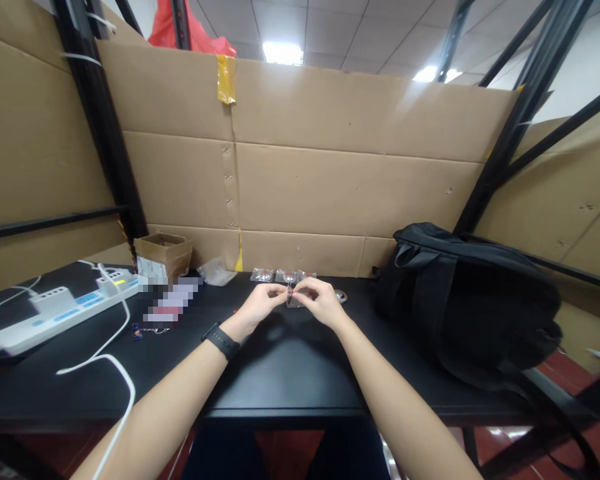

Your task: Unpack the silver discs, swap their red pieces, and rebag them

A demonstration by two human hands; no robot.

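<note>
My left hand (261, 307) and my right hand (322, 301) meet over the middle of the black table, thumbs and fingertips pinched together. Between them is a small, shiny plastic packet (290, 293); its contents are too small to make out. Just behind the hands lie several similar clear packets (263, 275) with red marks, in a row near the cardboard wall. A small round metallic piece (341, 296) rests beside my right hand. Close to my left fingers shows a tiny red bit (235, 311). A black watch (221, 341) is on my left wrist.
A black backpack (460, 307) fills the table's right side. To the left are a white power strip (70, 313) with a trailing white cable (125, 373), a small open cardboard box (164, 253) and a crumpled clear bag (217, 272). A cardboard wall (305, 193) closes the back.
</note>
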